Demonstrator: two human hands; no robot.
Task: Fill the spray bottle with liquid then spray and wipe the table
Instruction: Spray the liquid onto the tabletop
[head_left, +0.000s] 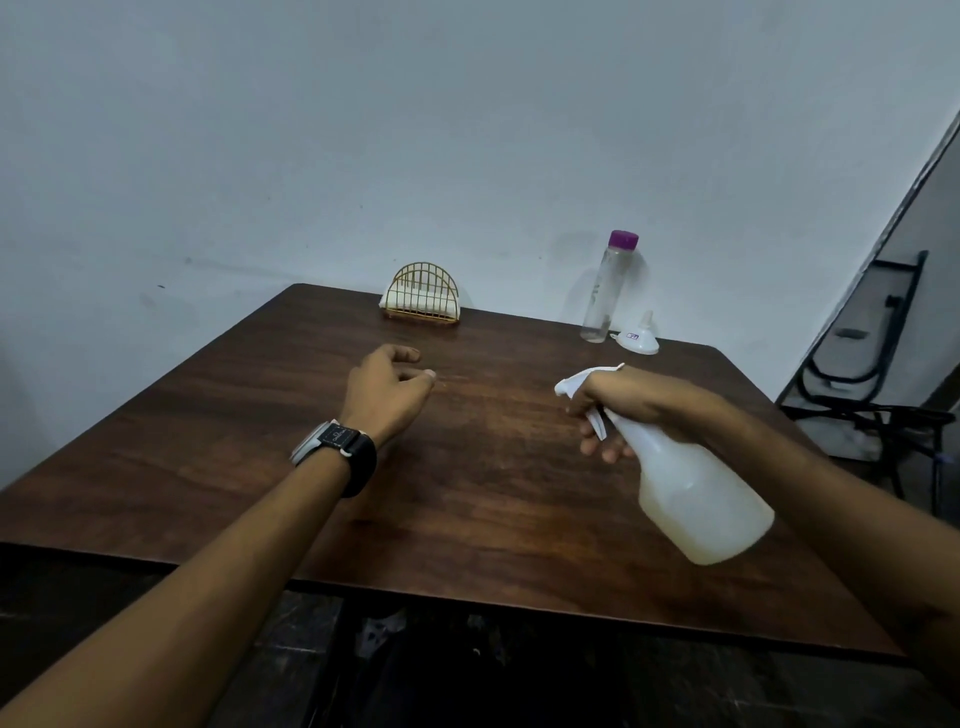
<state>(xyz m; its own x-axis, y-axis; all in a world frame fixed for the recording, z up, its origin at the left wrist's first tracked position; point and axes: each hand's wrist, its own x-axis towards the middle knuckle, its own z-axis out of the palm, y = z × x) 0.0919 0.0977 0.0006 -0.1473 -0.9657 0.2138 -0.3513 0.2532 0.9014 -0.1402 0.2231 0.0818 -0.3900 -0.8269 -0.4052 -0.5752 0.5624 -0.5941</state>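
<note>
My right hand (618, 402) grips the neck of a white translucent spray bottle (696, 499), held tilted above the dark wooden table (467, 493), nozzle pointing left toward the table's middle. Pale liquid shows in the bottle's lower part. My left hand (387, 387) hovers over the table's centre with fingers loosely curled and nothing in it; a dark watch sits on that wrist. At the far right stands a clear bottle with a purple cap (608, 288), and a white funnel (640, 339) lies beside it. A gold wire holder with white napkins (422, 295) stands at the far edge.
A pale wall backs the table. To the right, a black metal chair frame (872, 364) leans near the table's corner. The floor below the near edge is dark.
</note>
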